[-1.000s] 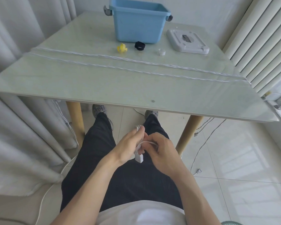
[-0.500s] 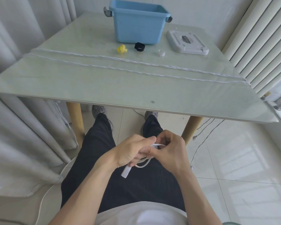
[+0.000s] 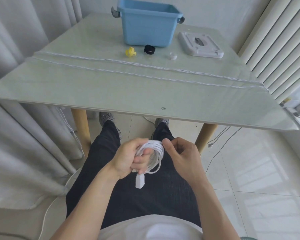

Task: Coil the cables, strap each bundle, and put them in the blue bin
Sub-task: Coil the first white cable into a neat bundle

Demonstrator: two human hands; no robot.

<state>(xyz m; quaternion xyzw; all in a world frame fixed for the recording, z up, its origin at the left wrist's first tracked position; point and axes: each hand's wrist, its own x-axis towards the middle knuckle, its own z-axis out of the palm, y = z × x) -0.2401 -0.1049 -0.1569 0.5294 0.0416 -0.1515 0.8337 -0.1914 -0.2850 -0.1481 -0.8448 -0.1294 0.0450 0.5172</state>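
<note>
Over my lap, below the table's near edge, my left hand [image 3: 128, 157] grips a white cable coil [image 3: 154, 154] of several loops, its white plug [image 3: 140, 181] hanging beneath. My right hand [image 3: 182, 154] pinches the coil's top right side with thumb and fingers. Two more white cables [image 3: 128, 66] lie stretched across the glass table [image 3: 111, 90]. The blue bin [image 3: 147, 26] stands at the table's far side. In front of it lie a yellow strap [image 3: 130, 52], a black strap [image 3: 149, 49] and a small white strap [image 3: 173, 56].
The bin's grey lid [image 3: 200, 45] lies right of the bin. Curtains [image 3: 16, 118] hang at the left, and a radiator [image 3: 280, 49] at the right. Cable ends [image 3: 215, 141] trail on the tiled floor beside the right table leg.
The coil has grown from one small loop to several larger loops around my left hand. The plug swung to hang straight down. Both hands stayed over my lap.
</note>
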